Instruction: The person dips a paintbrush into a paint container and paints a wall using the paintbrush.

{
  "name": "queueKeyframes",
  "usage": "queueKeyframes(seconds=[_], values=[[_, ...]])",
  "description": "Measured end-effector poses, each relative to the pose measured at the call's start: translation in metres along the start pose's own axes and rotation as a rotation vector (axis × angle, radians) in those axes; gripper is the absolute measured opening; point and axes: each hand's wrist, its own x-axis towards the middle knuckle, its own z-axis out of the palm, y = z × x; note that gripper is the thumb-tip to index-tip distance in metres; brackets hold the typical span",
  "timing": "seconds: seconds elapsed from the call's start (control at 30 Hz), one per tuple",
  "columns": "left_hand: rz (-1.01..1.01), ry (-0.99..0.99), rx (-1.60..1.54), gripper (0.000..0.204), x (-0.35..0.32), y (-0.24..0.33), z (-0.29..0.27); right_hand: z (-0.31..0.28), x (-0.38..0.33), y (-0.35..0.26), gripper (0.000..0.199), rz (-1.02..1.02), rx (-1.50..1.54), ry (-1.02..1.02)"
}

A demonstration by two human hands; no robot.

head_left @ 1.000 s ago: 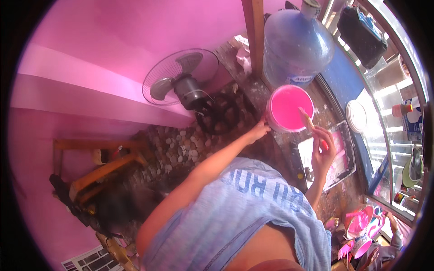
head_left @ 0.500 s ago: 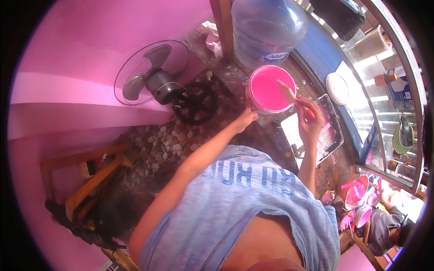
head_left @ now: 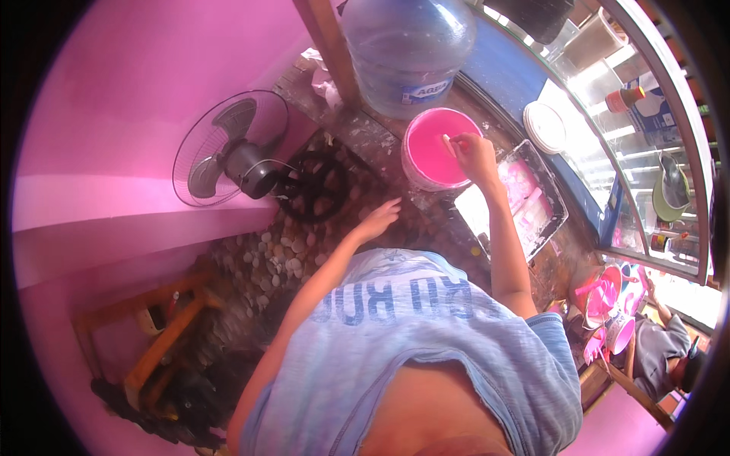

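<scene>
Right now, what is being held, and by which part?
The right hand grips a pale stick by its upper end, over the pink paint bucket. The left hand is empty, fingers spread.

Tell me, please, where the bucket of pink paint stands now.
In the head view the bucket of pink paint stands upper centre on the floor, just below the big blue water bottle and left of the paint tray, under the right hand.

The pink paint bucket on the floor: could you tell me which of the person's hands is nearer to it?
The right. The right hand is over the pink paint bucket, gripping a stick in the paint. The left hand hangs open below and left of it, apart from the rim.
</scene>
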Motion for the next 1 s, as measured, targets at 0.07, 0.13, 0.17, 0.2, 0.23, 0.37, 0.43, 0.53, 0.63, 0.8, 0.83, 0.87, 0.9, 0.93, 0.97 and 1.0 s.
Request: queueKeyframes(seconds=[0.07, 0.13, 0.17, 0.2, 0.23, 0.37, 0.43, 0.53, 0.63, 0.8, 0.83, 0.87, 0.9, 0.93, 0.97, 1.0], values=[[-0.112, 0.123, 0.251, 0.053, -0.031, -0.024, -0.017, -0.003, -0.004, 0.005, 0.015, 0.032, -0.010, 0.055], [-0.109, 0.256, 0.701, 0.054, -0.068, -0.080, -0.040, -0.008, -0.005, 0.004, 0.014, 0.094, 0.113, 0.118], [-0.204, 0.268, 0.773, 0.054, -0.086, -0.095, -0.046, -0.012, -0.006, 0.007, 0.014, 0.106, 0.111, 0.130], [-0.352, 0.243, 0.715, 0.049, -0.100, -0.079, -0.042, -0.018, -0.010, 0.013, 0.015, 0.207, 0.160, 0.131], [-0.400, 0.346, 0.674, 0.043, -0.122, -0.102, -0.046, -0.020, -0.013, 0.011, 0.015, 0.290, 0.224, 0.120], [-0.651, 0.514, 0.598, 0.033, -0.208, -0.259, -0.076, -0.003, -0.013, 0.007, 0.016, 0.244, 0.331, 0.135], [-0.640, 0.452, 0.602, 0.032, -0.221, -0.247, -0.078, -0.004, -0.022, 0.009, 0.017, 0.310, 0.281, 0.133], [-0.632, 0.383, 0.579, 0.030, -0.241, -0.228, -0.069, -0.007, -0.027, 0.016, 0.016, 0.309, 0.367, 0.146], [-0.608, 0.334, 0.548, 0.029, -0.213, -0.190, -0.054, -0.005, -0.024, 0.020, 0.014, 0.296, 0.425, 0.149], [-0.578, 0.350, 0.542, 0.024, -0.155, -0.162, -0.043, 0.018, -0.009, 0.025, 0.014, 0.212, 0.259, 0.088], [-0.598, 0.399, 0.575, 0.022, -0.152, -0.171, -0.047, 0.022, -0.005, 0.025, 0.014, 0.177, 0.197, 0.050], [-0.603, 0.421, 0.584, 0.021, -0.152, -0.179, -0.051, 0.026, -0.002, 0.025, 0.014, 0.143, 0.136, 0.013], [-0.605, 0.428, 0.578, 0.021, -0.153, -0.182, -0.052, 0.029, -0.001, 0.028, 0.014, 0.136, 0.137, 0.007], [-0.593, 0.465, 0.524, 0.018, -0.155, -0.186, -0.053, 0.033, 0.000, 0.031, 0.014, 0.126, 0.113, -0.009], [-0.581, 0.501, 0.470, 0.017, -0.156, -0.190, -0.053, 0.038, 0.002, 0.034, 0.014, 0.117, 0.087, -0.025], [-0.586, 0.498, 0.464, 0.017, -0.156, -0.189, -0.050, 0.043, 0.003, 0.037, 0.014, 0.120, 0.084, -0.032]])
